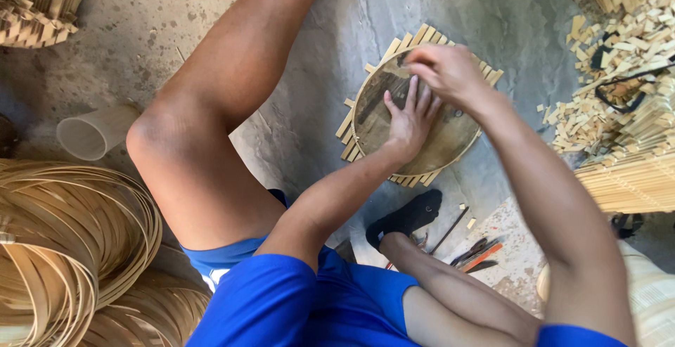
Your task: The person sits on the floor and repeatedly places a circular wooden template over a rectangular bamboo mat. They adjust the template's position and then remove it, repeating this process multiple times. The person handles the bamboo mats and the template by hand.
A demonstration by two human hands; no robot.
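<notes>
The left hand [410,118] lies flat, fingers spread and released, pressing down on a round dark wooden disc [411,118] that sits on top of a mat of bamboo slats [422,37]. The right hand [446,73] hovers over the far edge of the disc, its fingers curled in as if pinching something at the rim; whether it actually grips anything I cannot tell, since the fingertips are turned away. The disc and mat lie on the concrete floor [316,122] in front of the seated person, a little right of the middle, with slat ends sticking out around the disc on the far and left sides.

The person sits on the floor in blue shorts [302,298], one bare knee [158,136] raised to the left and a foot in a black sock [408,217] tucked just near of the mat. To the right, heaps of short bamboo offcuts [619,59] and stacked slats [633,178] pile up. At near left lie coils of thin bamboo strip [63,234], with a pale plastic cup [95,132] on its side just beyond them. A few hand tools [474,252] rest on the floor near the sock.
</notes>
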